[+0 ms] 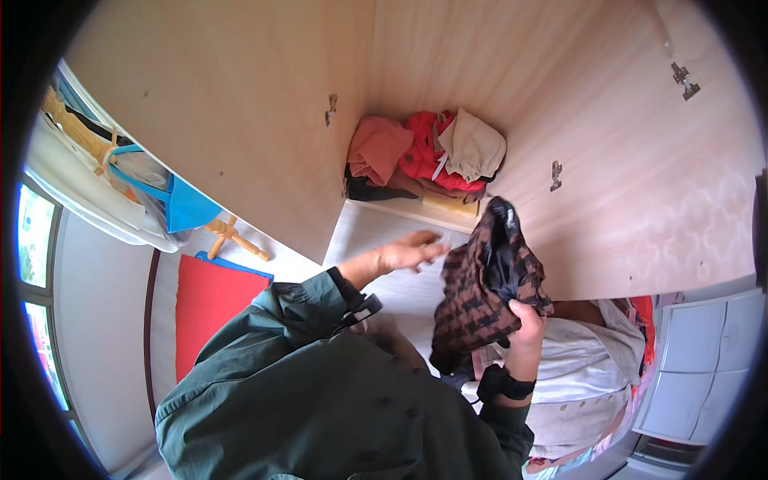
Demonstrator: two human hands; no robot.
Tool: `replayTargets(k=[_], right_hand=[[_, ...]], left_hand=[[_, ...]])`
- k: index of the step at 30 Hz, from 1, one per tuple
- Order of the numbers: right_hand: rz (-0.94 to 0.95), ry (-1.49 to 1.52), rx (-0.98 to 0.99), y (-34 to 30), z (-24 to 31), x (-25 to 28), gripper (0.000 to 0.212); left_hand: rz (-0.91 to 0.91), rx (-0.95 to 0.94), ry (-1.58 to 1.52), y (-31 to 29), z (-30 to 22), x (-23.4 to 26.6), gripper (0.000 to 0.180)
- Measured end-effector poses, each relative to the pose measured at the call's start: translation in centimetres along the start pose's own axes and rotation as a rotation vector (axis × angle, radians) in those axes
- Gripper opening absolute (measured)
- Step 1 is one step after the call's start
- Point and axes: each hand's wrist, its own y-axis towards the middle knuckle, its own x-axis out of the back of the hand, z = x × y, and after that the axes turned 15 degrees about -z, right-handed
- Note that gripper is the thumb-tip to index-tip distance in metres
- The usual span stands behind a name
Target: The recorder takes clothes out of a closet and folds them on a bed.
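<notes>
My right hand [528, 324] is closed on the edge of a brown-and-black checked garment [476, 300]. The cloth hangs partly open, and its shiny black lining shows at the top. Whether it is a skirt, shorts or something else I cannot tell. Just left of the cloth, my left hand [414, 250] is held out with its fingers apart and nothing in them. Beyond both hands, folded clothes lie in the bottom of a wardrobe: a salmon-coloured piece [379, 148], a bright red piece [418, 156] and a beige piece [474, 146], with darker cloth underneath.
Wooden wardrobe doors [264, 104] stand open on both sides, with metal hinges [556, 176] on them. Light-coloured clothing [580, 376] is heaped at my right, near white drawers [696, 368]. A red mat [212, 308] and a wooden stand's foot [234, 238] are at the left.
</notes>
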Motion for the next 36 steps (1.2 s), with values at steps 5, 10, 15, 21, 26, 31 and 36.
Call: replayTargets(k=[5, 10, 15, 21, 26, 31, 36], right_hand=[[0.197, -0.272, 0.023, -3.3, 0.4, -2.1, 0.025], [0.0, -0.238, 0.072, -6.1, 1.1, -4.1, 0.038], [-0.158, -0.257, 0.141, -6.4, -1.9, -4.9, 0.034], [-0.454, -0.351, 0.158, -6.1, -2.6, -6.4, 0.041], [-0.342, -0.179, 0.357, -5.2, -0.1, -9.1, 0.037], [-0.08, -0.259, 0.495, -3.8, 2.7, -9.2, 0.036], [-0.084, -1.215, 0.787, -2.4, 1.0, -5.8, 0.038]], left_hand=[[0.213, 0.05, -0.569, -2.5, -0.3, -2.0, 0.053], [0.004, -0.153, -0.587, -5.3, 1.2, 0.8, 0.032], [-0.091, -0.377, -0.782, -8.9, -1.0, 5.8, 0.027], [-0.275, -0.701, -0.191, -11.3, -5.9, 9.6, 0.035], [-0.5, -1.112, 0.324, -11.5, -10.5, 10.9, 0.026], [-0.239, -0.802, -0.248, -10.6, -15.9, 10.4, 0.014], [-0.342, -0.811, -0.466, -12.8, -24.7, 8.7, 0.016]])
